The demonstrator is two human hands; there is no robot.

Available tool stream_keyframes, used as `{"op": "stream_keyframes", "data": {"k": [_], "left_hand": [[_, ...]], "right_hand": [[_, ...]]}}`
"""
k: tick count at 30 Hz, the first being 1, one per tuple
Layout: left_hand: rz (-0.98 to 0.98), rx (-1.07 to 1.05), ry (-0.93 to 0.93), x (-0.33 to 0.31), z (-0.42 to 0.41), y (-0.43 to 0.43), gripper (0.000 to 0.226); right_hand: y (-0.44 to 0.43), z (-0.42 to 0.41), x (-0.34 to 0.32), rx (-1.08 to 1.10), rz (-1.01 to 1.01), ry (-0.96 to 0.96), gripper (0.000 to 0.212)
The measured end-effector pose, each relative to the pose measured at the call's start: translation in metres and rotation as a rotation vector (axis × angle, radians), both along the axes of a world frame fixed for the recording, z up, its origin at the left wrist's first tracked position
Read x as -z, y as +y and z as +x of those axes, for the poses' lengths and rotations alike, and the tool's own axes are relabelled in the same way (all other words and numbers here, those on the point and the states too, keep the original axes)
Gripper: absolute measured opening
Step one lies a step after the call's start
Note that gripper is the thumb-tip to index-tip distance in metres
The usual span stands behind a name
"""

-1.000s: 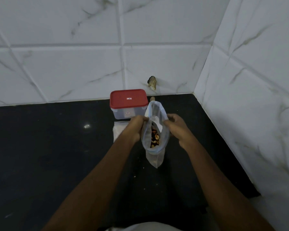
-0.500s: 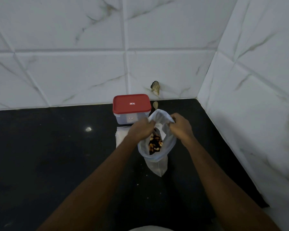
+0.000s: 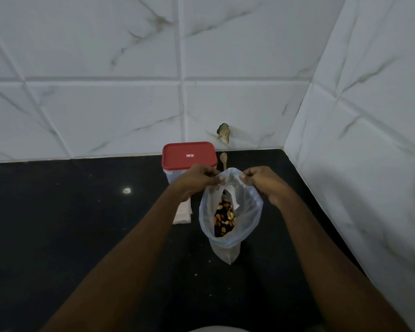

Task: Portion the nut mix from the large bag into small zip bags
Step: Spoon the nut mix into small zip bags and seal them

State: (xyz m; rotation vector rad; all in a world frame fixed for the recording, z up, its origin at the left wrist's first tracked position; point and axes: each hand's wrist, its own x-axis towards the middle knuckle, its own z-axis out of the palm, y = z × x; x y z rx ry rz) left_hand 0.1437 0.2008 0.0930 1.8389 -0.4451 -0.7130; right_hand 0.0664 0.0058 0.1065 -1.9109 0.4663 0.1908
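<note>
My left hand [image 3: 198, 179] and right hand [image 3: 265, 183] pinch open the rim of a clear plastic bag [image 3: 247, 212] holding mixed brown nuts [image 3: 223, 218], near a lidded red-topped plastic tub [image 3: 188, 155].

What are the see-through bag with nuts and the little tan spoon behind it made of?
The see-through bag looks like thin, soft plastic: the nuts show through and its rim crumples. The little tan spoon looks like matte wood, pale brown, but it is too small to be sure.
</note>
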Motion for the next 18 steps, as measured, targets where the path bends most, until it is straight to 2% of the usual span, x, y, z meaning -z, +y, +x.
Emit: {"op": "stream_keyframes", "data": {"k": [2,4,7,10,14,16,18], "left_hand": [[-0.075,0.022,0.225,0.004,0.005,0.010,0.025],[-0.101,0.004,0.385,0.007,0.008,0.016,0.030],[-0.124,-0.061,0.511,0.011,0.009,0.017,0.031],[-0.179,-0.190,0.574,0.017,0.008,0.009,0.035],[-0.263,-0.319,0.646,0.022,0.002,-0.004,0.038],[-0.340,-0.359,0.676,0.021,-0.003,-0.014,0.028],[-0.407,-0.371,0.648,0.023,-0.006,-0.021,0.019]], "right_hand": [[-0.013,-0.007,-0.001,-0.088,0.384,0.080,0.014],[-0.022,-0.011,0.004,-0.103,0.573,0.125,0.018],[-0.020,-0.011,0.012,-0.058,0.549,0.112,0.022],[-0.015,-0.006,0.017,0.070,0.526,0.076,0.017],[-0.006,0.001,0.022,0.252,0.626,-0.001,0.014],[-0.002,0.003,0.026,0.304,0.720,-0.021,0.017],[-0.002,0.002,0.030,0.307,0.699,-0.018,0.026]]}}
